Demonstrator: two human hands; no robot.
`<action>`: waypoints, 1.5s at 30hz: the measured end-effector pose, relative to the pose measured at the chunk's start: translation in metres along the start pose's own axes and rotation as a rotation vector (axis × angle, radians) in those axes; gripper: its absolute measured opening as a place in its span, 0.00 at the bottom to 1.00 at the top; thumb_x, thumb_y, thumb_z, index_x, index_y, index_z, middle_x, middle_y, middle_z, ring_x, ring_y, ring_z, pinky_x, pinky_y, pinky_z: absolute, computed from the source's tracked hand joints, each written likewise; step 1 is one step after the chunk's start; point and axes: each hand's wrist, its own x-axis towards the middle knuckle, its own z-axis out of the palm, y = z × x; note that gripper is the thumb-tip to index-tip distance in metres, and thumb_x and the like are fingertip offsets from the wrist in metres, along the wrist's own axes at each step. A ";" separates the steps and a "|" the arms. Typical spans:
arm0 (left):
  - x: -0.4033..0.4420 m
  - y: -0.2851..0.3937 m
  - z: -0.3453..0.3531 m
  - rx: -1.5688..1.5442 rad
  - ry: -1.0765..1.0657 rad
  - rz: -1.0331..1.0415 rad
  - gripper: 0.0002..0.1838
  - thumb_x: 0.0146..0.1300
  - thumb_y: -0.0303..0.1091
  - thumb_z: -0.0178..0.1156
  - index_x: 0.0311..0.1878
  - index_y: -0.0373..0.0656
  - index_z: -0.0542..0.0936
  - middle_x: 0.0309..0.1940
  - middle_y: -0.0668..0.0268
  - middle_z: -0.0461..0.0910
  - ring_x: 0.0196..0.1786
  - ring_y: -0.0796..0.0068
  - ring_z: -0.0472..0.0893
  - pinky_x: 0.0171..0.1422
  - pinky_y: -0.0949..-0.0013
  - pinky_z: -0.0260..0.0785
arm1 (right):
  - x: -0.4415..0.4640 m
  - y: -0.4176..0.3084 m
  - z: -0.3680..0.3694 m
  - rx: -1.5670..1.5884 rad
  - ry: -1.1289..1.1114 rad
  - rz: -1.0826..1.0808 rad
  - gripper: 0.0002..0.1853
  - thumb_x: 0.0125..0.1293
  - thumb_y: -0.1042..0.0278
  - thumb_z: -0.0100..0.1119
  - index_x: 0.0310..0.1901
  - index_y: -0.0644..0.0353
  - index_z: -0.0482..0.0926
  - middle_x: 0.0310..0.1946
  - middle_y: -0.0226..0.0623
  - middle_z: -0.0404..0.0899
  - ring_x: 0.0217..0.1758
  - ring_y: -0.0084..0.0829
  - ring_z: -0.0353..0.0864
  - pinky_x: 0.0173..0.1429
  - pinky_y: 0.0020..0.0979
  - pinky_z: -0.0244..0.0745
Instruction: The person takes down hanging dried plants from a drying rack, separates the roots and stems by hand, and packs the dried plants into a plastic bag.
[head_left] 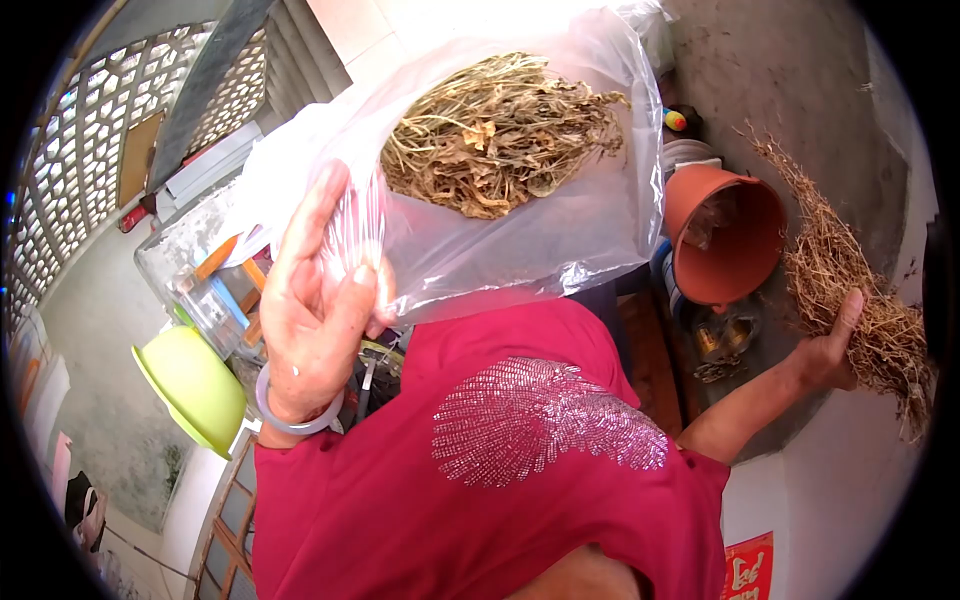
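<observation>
My left hand is closed on the gathered edge of a clear plastic bag. Inside or on that bag lies a pile of dried, brown-green plants with crumpled leaves and thin stalks. Out to the right, my right hand grips a long bundle of dried stalks, brown and finely branched. The bundle slants from upper left to lower right, well apart from the bag.
A terracotta-coloured bucket lies tilted between the bag and my right hand. Beside my left wrist is a lime-green basin. A patterned lattice wall stands far left, and a red printed paper shows at lower right.
</observation>
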 end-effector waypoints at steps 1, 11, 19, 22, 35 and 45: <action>0.001 -0.001 0.001 0.004 0.002 0.003 0.33 0.61 0.19 0.47 0.69 0.29 0.47 0.26 0.65 0.71 0.25 0.84 0.67 0.29 0.82 0.59 | 0.001 0.001 -0.001 0.007 -0.011 -0.026 0.27 0.48 0.78 0.70 0.48 0.80 0.70 0.48 0.54 0.74 0.43 0.37 0.79 0.49 0.35 0.81; 0.000 -0.005 0.002 -0.010 -0.036 0.029 0.33 0.62 0.19 0.46 0.69 0.31 0.47 0.24 0.66 0.70 0.24 0.84 0.67 0.28 0.82 0.59 | -0.004 0.004 -0.018 -0.074 -0.049 -0.032 0.32 0.49 0.81 0.67 0.56 0.73 0.64 0.51 0.52 0.71 0.46 0.38 0.77 0.50 0.34 0.81; 0.002 -0.010 0.002 0.072 -0.016 0.107 0.34 0.61 0.15 0.45 0.69 0.29 0.44 0.55 0.53 0.65 0.28 0.82 0.70 0.30 0.80 0.64 | -0.011 -0.021 -0.008 0.144 0.101 0.254 0.29 0.48 0.80 0.68 0.53 0.76 0.68 0.50 0.51 0.73 0.42 0.39 0.79 0.47 0.35 0.83; 0.001 -0.010 -0.003 0.231 -0.113 0.162 0.35 0.60 0.14 0.44 0.69 0.28 0.42 0.69 0.52 0.47 0.31 0.82 0.72 0.32 0.80 0.66 | -0.002 -0.014 -0.025 0.400 -0.018 0.575 0.26 0.57 0.67 0.59 0.54 0.75 0.68 0.51 0.54 0.72 0.49 0.44 0.76 0.55 0.45 0.75; 0.011 0.001 -0.010 0.258 -0.289 0.173 0.39 0.59 0.13 0.43 0.70 0.31 0.34 0.72 0.54 0.39 0.32 0.83 0.71 0.34 0.80 0.66 | -0.002 -0.104 0.071 0.428 -0.262 0.723 0.28 0.60 0.60 0.50 0.55 0.76 0.67 0.50 0.57 0.72 0.51 0.46 0.76 0.57 0.44 0.71; 0.019 0.001 -0.003 0.281 -0.286 0.169 0.40 0.56 0.14 0.44 0.71 0.33 0.39 0.71 0.49 0.42 0.28 0.84 0.71 0.32 0.80 0.66 | 0.001 -0.115 0.100 0.143 -0.719 0.266 0.19 0.56 0.70 0.59 0.49 0.68 0.75 0.44 0.46 0.78 0.46 0.37 0.79 0.53 0.33 0.73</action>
